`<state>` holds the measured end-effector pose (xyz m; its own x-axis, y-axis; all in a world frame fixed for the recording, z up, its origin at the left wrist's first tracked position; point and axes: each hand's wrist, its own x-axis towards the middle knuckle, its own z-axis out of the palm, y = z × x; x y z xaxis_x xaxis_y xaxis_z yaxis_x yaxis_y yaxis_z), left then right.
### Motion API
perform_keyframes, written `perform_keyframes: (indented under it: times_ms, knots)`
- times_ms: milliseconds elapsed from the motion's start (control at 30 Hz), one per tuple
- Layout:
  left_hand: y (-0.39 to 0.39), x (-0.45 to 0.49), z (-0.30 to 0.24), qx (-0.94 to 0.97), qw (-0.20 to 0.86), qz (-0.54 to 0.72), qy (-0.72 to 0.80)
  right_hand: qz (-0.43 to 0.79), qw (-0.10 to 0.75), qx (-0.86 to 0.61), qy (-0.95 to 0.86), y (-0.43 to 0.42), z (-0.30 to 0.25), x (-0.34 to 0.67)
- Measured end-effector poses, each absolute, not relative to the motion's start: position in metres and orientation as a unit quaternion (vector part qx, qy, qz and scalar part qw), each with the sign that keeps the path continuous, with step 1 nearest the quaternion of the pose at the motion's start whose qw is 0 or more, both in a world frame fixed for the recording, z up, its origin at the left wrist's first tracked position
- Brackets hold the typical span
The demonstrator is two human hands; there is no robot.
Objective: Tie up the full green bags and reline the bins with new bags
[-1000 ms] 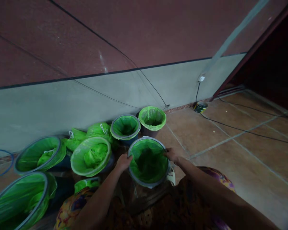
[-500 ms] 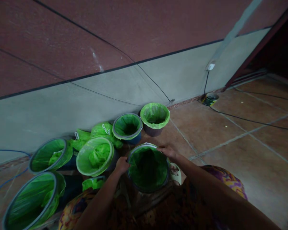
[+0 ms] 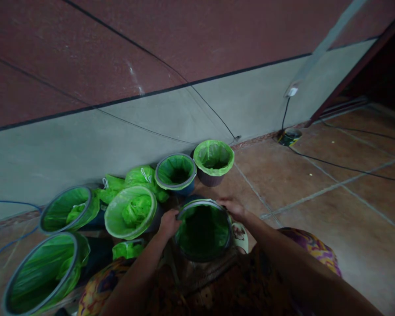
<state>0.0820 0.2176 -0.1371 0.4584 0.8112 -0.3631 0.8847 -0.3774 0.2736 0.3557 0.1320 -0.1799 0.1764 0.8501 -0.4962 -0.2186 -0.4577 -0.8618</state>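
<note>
A round bin (image 3: 204, 232) lined with a green plastic bag stands right in front of my body, its dark inside facing up at me. At the left side of its rim, my left hand (image 3: 169, 223) is closed with the fingers over the edge. My right hand (image 3: 232, 207) grips the rim at the far right, the thumb and fingers bent around it. A grey ring (image 3: 200, 202) runs along the top edge over the green bag. The fingertips inside the bin are partly hidden in shadow.
Other green-lined bins stand along the wall: a purple one (image 3: 212, 179), a blue one (image 3: 184, 190), a pale one (image 3: 110, 219), and two tilted at left (image 3: 90, 206) (image 3: 75, 263). Tied green bags (image 3: 140, 177) lie behind. A tin (image 3: 289, 137) and black cable (image 3: 349, 166) sit right.
The far rim of the bin in my hands has dipped slightly toward me. Both hands stay on the rim; the view has shifted a little.
</note>
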Motion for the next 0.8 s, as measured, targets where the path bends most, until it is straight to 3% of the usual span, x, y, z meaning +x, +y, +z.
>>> perform_keyframes:
  times_ms: [333, 633, 800]
  knots:
    - [0.210, 0.114, -0.131, 0.830, 0.277, -0.024, 0.484, 0.586, 0.398, -0.627, -0.324, 0.138, -0.177, 0.321]
    - [0.221, 0.105, -0.131, 0.786, 0.333, -0.061, 0.517, 0.509, 0.401, -0.703, -0.294, 0.140, -0.177, 0.346]
    - [0.214, 0.107, -0.133, 0.797, 0.367, -0.049, 0.478, 0.523, 0.404, -0.658, -0.361, 0.141, -0.172, 0.343]
